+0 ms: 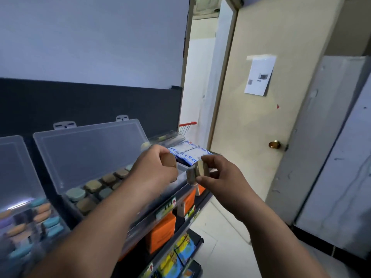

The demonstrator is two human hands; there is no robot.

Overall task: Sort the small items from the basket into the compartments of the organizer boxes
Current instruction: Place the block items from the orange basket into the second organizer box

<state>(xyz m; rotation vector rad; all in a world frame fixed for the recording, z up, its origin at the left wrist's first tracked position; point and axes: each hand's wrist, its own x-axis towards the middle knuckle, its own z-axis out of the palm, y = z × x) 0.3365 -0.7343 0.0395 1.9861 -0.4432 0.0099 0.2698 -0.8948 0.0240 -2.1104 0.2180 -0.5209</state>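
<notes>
Left grip (158, 169): I pinch one brown piece (169, 160) above the organizer box (90, 155).
Right grip (218, 175): pinches tan pieces (197, 173).
Advice: I match colours, lower before releasing.

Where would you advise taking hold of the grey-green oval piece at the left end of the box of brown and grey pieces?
I would take the grey-green oval piece from straight above, fingers pinching across its narrower width. It lies flat in its compartment with only its top exposed, a tan piece sits close beside it, and the open lid stands behind.
</notes>
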